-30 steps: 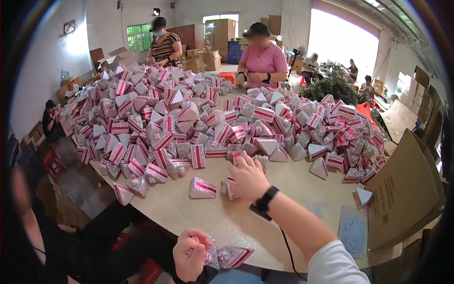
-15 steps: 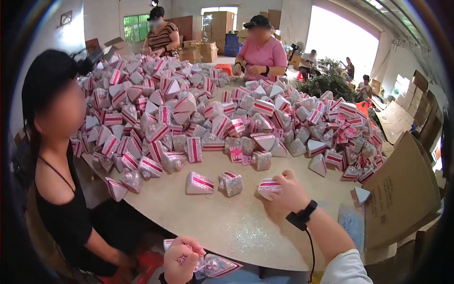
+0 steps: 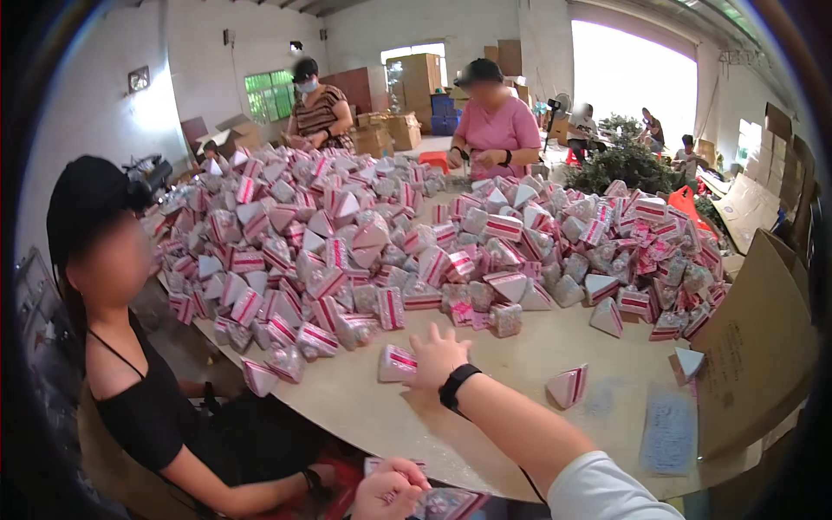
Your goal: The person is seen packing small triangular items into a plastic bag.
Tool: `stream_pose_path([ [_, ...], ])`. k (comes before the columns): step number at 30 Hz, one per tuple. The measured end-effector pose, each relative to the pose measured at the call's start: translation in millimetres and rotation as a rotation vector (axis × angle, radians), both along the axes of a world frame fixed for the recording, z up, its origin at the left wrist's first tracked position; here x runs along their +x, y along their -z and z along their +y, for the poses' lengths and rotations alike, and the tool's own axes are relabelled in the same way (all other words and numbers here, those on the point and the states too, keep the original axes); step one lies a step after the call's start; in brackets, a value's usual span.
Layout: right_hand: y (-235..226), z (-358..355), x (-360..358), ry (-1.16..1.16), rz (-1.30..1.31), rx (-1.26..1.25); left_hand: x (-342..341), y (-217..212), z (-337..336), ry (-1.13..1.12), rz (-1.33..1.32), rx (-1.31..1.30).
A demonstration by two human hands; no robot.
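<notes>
My right hand is stretched over the table with its fingers spread. Beside its fingertips lies a wedge-shaped cake-slice ornament, white with a pink band; whether they touch it I cannot tell. The palm hides whatever is under it. Near the table's front edge my left hand is closed, with cake-slice ornaments hanging at it, partly cut off by the lower edge. How its fingers grip them is hard to see. Another cake-slice ornament stands alone to the right of my forearm.
A large heap of similar ornaments covers the table's far side. An open cardboard box borders it on the right, with a small white wedge nearby. A person in black sits at my left; two people stand behind the heap.
My right hand has let go of the ornament it held, which now rests farther right, and has moved left with fingers spread. The view has shifted; my left hand stays closed low down.
</notes>
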State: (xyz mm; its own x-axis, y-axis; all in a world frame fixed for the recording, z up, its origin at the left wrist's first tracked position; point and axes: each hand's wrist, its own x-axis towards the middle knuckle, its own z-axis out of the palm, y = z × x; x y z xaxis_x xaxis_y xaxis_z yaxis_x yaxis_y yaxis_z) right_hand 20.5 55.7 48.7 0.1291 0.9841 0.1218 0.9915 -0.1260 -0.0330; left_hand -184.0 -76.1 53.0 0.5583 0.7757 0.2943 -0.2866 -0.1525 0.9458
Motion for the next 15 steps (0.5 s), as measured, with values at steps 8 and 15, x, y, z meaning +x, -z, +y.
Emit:
stream_pose_path([
  [8, 27, 18, 28, -0.033, -0.008, -0.388, -32, 4, -5, -0.021, -0.069, -0.062],
  [15, -133, -96, 0, -0.334, 0.273, 0.487, -50, 14, 1, -0.196, -0.009, 0.050],
])
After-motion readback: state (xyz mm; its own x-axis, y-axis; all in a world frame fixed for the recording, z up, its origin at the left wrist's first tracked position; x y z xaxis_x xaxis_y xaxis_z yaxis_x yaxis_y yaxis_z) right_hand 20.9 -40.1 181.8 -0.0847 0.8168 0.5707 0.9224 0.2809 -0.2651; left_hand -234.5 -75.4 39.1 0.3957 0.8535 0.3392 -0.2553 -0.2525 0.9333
